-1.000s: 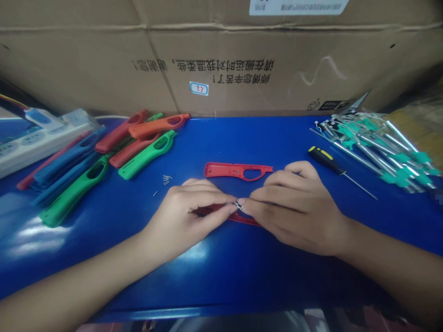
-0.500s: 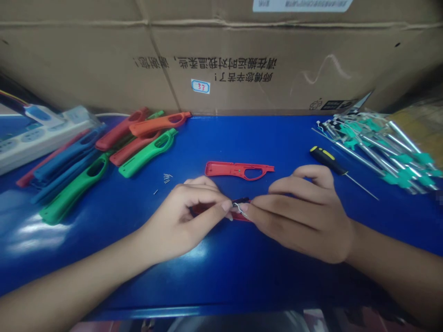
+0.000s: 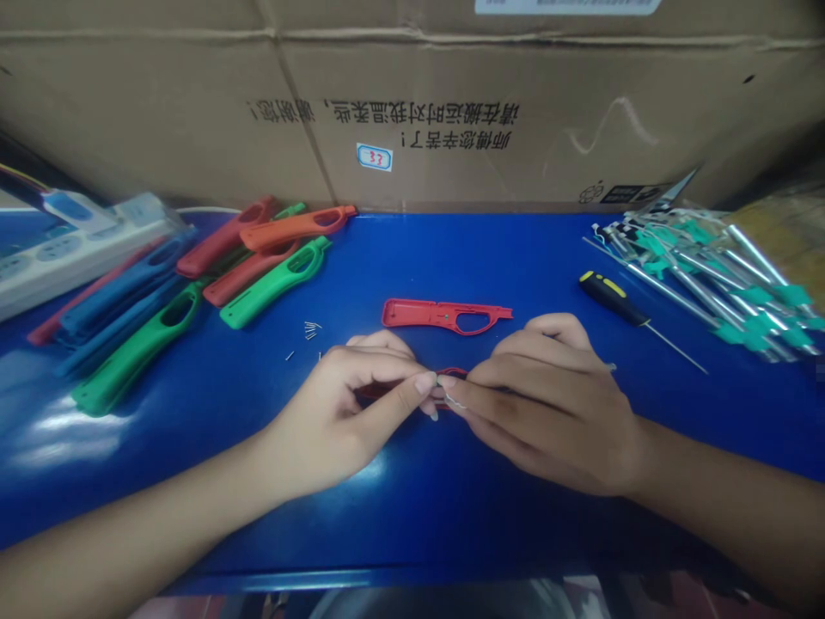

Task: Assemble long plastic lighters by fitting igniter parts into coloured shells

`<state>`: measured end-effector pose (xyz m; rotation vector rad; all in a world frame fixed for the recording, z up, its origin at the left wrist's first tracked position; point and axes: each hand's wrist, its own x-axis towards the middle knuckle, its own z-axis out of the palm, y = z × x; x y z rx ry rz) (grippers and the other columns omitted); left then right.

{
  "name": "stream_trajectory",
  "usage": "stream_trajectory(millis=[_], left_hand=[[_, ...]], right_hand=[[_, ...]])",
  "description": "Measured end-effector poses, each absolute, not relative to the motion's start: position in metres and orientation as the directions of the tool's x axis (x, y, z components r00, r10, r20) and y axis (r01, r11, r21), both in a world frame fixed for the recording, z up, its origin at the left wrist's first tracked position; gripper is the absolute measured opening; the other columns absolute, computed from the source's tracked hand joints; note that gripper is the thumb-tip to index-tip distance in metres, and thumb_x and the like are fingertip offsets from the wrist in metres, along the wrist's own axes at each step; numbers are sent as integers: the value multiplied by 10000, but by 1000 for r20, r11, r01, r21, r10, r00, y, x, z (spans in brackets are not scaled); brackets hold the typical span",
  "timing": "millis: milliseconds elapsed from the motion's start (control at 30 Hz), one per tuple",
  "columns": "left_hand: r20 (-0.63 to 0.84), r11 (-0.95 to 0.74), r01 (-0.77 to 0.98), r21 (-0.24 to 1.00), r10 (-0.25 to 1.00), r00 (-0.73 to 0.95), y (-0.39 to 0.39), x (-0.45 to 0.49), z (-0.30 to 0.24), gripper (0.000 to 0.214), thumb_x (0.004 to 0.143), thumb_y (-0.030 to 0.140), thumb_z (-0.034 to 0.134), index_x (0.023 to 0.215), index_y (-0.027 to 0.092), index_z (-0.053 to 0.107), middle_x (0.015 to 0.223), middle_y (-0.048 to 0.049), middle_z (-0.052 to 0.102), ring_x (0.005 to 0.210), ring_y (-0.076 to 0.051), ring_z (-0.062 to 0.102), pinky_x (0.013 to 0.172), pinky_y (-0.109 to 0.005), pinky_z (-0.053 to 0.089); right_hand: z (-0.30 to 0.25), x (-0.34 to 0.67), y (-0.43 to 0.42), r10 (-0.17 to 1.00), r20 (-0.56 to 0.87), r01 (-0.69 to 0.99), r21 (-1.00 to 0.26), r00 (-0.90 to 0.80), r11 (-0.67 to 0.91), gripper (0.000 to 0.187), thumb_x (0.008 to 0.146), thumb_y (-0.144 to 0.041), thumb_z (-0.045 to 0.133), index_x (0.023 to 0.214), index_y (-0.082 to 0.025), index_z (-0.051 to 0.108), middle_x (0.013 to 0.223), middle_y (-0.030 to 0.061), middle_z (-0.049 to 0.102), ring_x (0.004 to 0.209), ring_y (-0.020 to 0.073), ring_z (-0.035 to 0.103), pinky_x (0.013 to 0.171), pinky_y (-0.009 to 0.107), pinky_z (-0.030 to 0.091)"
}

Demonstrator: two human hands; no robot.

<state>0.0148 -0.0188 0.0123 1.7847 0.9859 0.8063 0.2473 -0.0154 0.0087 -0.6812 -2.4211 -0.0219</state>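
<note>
My left hand (image 3: 361, 408) is closed around a red lighter shell half (image 3: 454, 371), most of it hidden by my fingers. Thumb and forefinger of my right hand (image 3: 560, 408) pinch a thin white wire (image 3: 455, 401) at the shell, right against my left thumb tip. Whatever small part lies between the fingertips is hidden. Just beyond my hands, a second red lighter shell half (image 3: 412, 315) lies with its hollow inner side up and its handle loop to the right.
Several small screws (image 3: 311, 330) lie left of my hands. Coloured lighter shells (image 3: 277, 284) and a white power strip (image 3: 83, 254) are further left. On the right are a black-and-yellow screwdriver (image 3: 612, 299) and metal lighter tubes with green parts (image 3: 709, 275). A cardboard box (image 3: 193, 120) stands behind.
My right hand has shifted slightly left and its fingers have drawn in closer together. The black piece seen between my fingertips is now covered.
</note>
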Motion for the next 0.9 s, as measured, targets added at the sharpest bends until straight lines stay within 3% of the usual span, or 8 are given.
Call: stream_trajectory(millis=[167,567,900], left_hand=[[131,-284,270,920,872,472,-19,15,13,257,983,185,620,787,200,787,767,4,761,797,-141,658,789,-287,511],[130,-284,288,914,881,455,-20,16,12,285,969,165,629,730,198,781,773,14,767,813,-122,661,798,-259,508],[133,-278,269,922,881,454,-21,18,14,283,964,155,631,726,184,780,755,3,763,799,-124,656,781,-266,515]], right_hand=[[10,245,-15,502,584,496,-188,-638,848,93,942,-178,694,1021,-226,697,828,-39,760,748,134,643,788,399,414],[9,249,-15,479,567,532,-84,-670,843,76,954,-159,693,921,-227,689,808,-66,755,744,138,669,832,414,382],[18,247,-18,398,562,480,-2,-725,877,123,996,-124,614,987,-224,686,812,-41,763,752,137,675,804,402,415]])
